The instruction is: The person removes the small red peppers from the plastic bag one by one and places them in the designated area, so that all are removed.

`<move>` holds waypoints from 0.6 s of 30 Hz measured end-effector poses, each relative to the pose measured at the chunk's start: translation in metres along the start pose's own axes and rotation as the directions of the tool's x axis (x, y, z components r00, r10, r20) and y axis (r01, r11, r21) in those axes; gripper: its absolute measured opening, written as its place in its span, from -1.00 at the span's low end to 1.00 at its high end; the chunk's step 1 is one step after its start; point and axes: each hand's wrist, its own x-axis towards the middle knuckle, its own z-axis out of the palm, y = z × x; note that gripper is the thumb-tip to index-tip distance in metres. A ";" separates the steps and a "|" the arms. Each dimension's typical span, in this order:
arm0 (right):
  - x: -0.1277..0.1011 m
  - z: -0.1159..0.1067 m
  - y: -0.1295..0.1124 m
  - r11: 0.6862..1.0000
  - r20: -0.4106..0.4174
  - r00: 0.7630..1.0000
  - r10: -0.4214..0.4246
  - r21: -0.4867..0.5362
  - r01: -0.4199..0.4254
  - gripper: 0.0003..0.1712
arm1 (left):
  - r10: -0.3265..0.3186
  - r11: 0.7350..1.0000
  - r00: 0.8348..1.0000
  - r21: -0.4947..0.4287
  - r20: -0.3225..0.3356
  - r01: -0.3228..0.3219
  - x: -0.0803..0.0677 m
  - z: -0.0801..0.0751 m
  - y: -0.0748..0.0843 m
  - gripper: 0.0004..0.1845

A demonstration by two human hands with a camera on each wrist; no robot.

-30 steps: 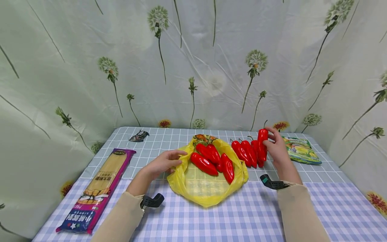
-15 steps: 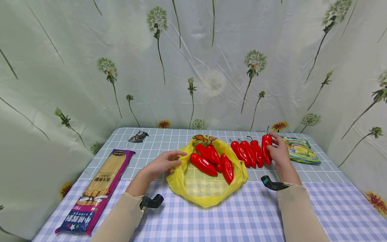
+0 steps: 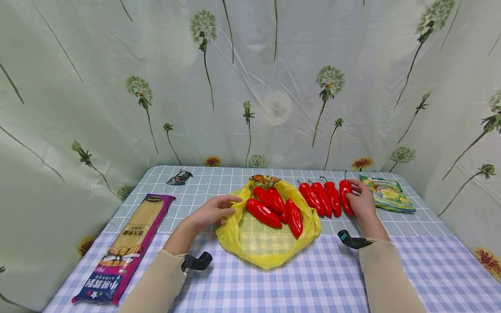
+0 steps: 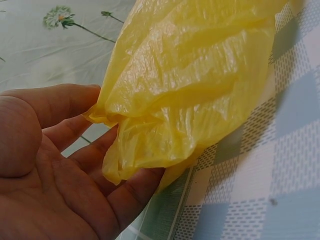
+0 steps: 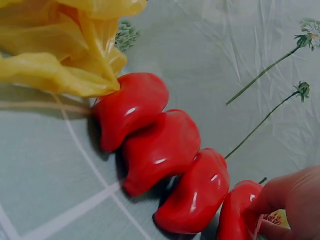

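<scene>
We find open cloth along the near table edge [image 3: 313,287] and at the far left corner. Mid-table is blocked: the yellow bag [image 3: 270,243], 4 peppers [image 3: 325,198] packed side by side (touching), a green packet [image 3: 387,193], and the noodle pack [image 3: 125,248] on the left.

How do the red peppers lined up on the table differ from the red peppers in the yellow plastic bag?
The four red peppers in the row lie side by side on the bare checked tablecloth; the red peppers in the yellow plastic bag lie jumbled at angles on the opened bag. The right hand touches the row's end pepper; the left hand pinches only the bag. Both groups are glossy red.
</scene>
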 end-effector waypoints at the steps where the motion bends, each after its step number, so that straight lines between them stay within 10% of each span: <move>1: 0.000 0.001 0.001 1.000 -0.002 1.000 -0.002 -0.007 0.002 -0.32 | 0.001 1.000 1.000 0.000 0.000 -0.001 0.000 0.000 0.000 -0.60; 18: 0.004 0.010 0.007 0.998 -0.043 0.997 0.061 -0.016 -0.062 -0.40 | 0.020 1.000 1.000 -0.009 0.013 -0.020 0.001 0.000 -0.001 -0.59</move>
